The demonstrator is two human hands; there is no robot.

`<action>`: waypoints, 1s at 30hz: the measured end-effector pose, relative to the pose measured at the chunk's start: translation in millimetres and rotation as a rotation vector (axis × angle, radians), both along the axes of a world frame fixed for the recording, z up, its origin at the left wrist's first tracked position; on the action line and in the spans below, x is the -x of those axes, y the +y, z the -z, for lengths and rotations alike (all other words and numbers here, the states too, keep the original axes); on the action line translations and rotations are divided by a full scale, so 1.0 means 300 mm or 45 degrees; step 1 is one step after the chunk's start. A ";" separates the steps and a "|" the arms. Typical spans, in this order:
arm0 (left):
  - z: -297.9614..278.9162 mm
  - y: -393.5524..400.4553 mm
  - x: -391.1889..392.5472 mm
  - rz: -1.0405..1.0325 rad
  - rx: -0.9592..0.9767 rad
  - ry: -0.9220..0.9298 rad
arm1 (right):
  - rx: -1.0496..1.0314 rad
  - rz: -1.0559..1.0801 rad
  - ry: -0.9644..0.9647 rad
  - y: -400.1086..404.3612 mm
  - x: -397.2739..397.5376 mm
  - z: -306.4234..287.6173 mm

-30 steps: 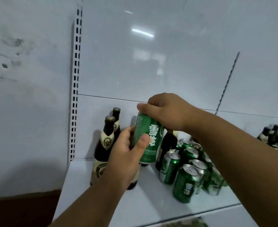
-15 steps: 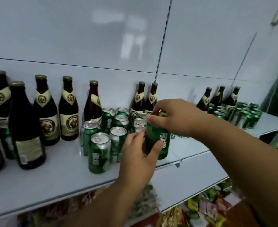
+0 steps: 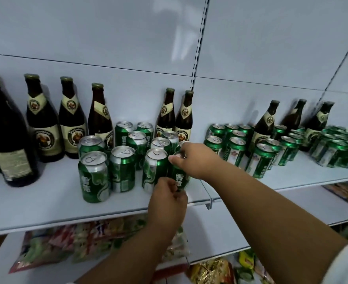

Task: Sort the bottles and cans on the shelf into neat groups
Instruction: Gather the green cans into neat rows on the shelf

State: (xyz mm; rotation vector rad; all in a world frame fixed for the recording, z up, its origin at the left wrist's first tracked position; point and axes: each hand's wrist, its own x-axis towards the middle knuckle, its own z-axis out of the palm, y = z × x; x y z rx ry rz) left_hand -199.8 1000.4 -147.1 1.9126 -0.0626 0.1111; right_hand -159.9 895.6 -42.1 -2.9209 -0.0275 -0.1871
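Head view: upright green can w/ white script, silver top.

A shop: white slotted shelving stocked with beer bottles, cans and snack packets.

— What is the right hand doing?
— It grips the top rim of a green beer can standing upright at the right end of the can cluster on the white shelf.

— And the left hand?
— Its curled fingers touch the same can low on its side.

— What else stands there?
— Brown beer bottles line the back panel. Past the shelf joint a second group of green cans mixes with three more bottles. Snack packets lie on the shelf below.
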 end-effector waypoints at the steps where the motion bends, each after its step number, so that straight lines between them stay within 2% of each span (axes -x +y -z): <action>1: 0.003 0.003 -0.001 0.005 0.015 0.006 | 0.001 -0.008 0.015 0.000 -0.003 0.002; 4: -0.015 0.027 0.011 0.019 0.022 -0.020 | 0.172 -0.030 -0.002 0.001 0.000 -0.016; 7: -0.050 0.098 0.023 -0.015 -0.045 -0.147 | 0.316 -0.051 -0.146 0.039 0.021 -0.065; 13: -0.144 0.372 0.058 -0.201 -0.177 -0.337 | 0.171 -0.422 -0.372 0.293 0.030 -0.158; 21: -0.204 0.930 0.075 -0.608 -0.318 -0.494 | -0.106 -0.843 -0.472 0.826 0.016 -0.201; 25: -0.194 1.177 0.009 -0.659 -0.316 -0.531 | -0.139 -0.879 -0.463 1.081 -0.033 -0.153; 30: -0.184 1.434 -0.124 -0.563 -0.195 -0.499 | -0.069 -0.709 -0.366 1.302 -0.125 -0.139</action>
